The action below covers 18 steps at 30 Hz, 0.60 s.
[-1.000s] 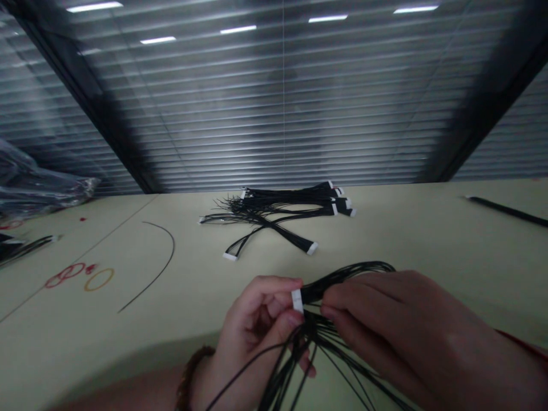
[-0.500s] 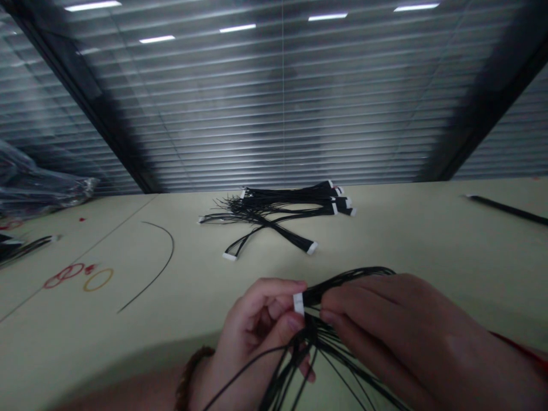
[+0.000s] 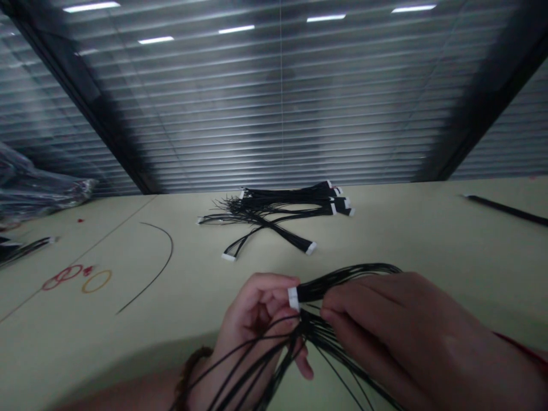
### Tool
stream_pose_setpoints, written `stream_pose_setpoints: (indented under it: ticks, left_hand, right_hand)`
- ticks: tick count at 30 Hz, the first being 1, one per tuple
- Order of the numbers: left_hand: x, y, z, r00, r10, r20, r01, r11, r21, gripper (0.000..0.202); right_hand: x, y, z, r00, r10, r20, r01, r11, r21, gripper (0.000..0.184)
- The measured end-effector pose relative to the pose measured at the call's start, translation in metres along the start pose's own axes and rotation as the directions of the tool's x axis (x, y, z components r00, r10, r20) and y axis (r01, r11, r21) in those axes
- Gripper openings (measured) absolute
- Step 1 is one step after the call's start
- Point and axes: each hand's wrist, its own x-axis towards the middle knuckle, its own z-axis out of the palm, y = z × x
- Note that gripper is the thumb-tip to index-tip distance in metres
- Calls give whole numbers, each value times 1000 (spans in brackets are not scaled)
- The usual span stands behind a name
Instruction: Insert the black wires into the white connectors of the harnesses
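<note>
Looks like an office room pressed into service as a light cable-assembly workshop. Long pale counter (image 3: 428, 245) set against glass walls behind grey slatted blinds (image 3: 278, 114), with ceiling strip lights (image 3: 238, 28) mirrored in them. On the counter, a pile of black wire harnesses (image 3: 291, 202) with white connectors, a loose wire (image 3: 158, 257), rubber bands (image 3: 96, 281) and plastic bags (image 3: 38, 191); one more harness (image 3: 317, 290) held above it.

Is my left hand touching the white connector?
Touching. The head view shows the left hand pinching the white connector at the wire bundle's end, no gap.
</note>
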Motion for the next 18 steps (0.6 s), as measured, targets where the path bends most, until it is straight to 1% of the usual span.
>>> stream_pose_setpoints:
  ticks: [3, 8, 12, 16, 18]
  left_hand:
    - [-1, 2, 1, 1000, -3, 5, 3, 1000, 3, 21]
    - [-1, 2, 0, 1000, -3, 31, 3, 1000, 5, 21]
    - [0, 0, -1, 999, 21, 49, -20, 1000, -5, 20]
    - [-1, 2, -2, 993, 46, 107, -47, 999, 1, 20]
    - [-2, 3, -2, 990, 50, 135, -51, 999, 7, 23]
  right_hand:
    - [0, -1, 1, 1000, 2, -26, -1, 1000, 22, 34]
    - [0, -2, 2, 999, -17, -33, 18, 999, 31, 37]
    - [-2, -5, 3, 995, -52, -82, 54, 998, 22, 41]
    - [-1, -6, 0, 996, -28, -81, 30, 999, 22, 42]
    - [0, -5, -2, 997, -44, -67, 46, 999, 29, 43]
